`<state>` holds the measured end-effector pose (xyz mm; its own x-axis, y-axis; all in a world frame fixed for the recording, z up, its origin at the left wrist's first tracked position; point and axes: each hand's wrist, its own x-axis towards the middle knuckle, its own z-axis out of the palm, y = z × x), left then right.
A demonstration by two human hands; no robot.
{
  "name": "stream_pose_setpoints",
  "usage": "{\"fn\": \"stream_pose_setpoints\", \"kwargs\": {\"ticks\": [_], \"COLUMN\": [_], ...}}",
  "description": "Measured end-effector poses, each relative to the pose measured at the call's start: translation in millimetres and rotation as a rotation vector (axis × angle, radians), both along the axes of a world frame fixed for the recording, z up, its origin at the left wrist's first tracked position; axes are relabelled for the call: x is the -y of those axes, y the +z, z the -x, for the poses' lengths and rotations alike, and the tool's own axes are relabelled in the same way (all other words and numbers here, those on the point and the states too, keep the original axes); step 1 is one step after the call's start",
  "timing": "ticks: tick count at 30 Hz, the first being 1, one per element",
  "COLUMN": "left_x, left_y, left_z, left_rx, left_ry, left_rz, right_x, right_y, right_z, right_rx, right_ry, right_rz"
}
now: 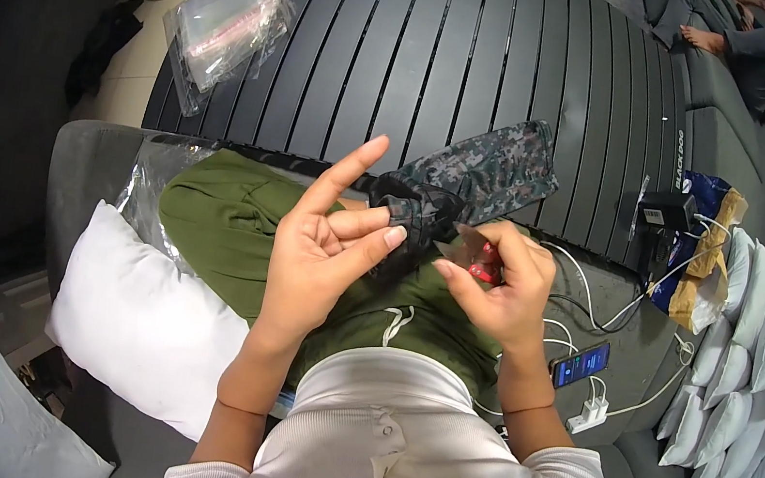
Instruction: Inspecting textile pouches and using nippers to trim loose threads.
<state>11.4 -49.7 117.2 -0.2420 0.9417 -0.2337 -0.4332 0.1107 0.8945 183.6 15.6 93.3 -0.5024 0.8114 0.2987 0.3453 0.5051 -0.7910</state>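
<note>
The right hand [502, 290] is pinched shut on a small red clip [485, 271], fingers curled over it. Just beside it, the left hand [328, 241] nips the black end of a rolled camouflage cloth [484, 175] between thumb and middle fingers, the index finger pointing free. The roll lies across the lap, over a green garment [229, 217], its far end on the slatted black table [487, 48]. This looks like the fastening step: the roll is gathered and held. Closing it calls for bringing the clip onto the pinched end without loosening the left grip. Farther off lies a stack of clear bags [227, 22].
</note>
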Motion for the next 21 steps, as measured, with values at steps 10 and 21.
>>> {"fn": "stream_pose_setpoints", "kwargs": {"ticks": [10, 21], "left_x": [-1, 3], "left_y": [5, 4], "left_z": [-5, -9], "left_rx": [-0.002, -0.053], "left_ry": [-0.011, -0.021], "left_rz": [0.006, -0.013], "right_x": [7, 7], "right_y": [3, 3], "right_z": [11, 11], "right_rx": [0.000, 0.029], "right_ry": [-0.002, 0.006], "right_rz": [-0.012, -0.027]}}
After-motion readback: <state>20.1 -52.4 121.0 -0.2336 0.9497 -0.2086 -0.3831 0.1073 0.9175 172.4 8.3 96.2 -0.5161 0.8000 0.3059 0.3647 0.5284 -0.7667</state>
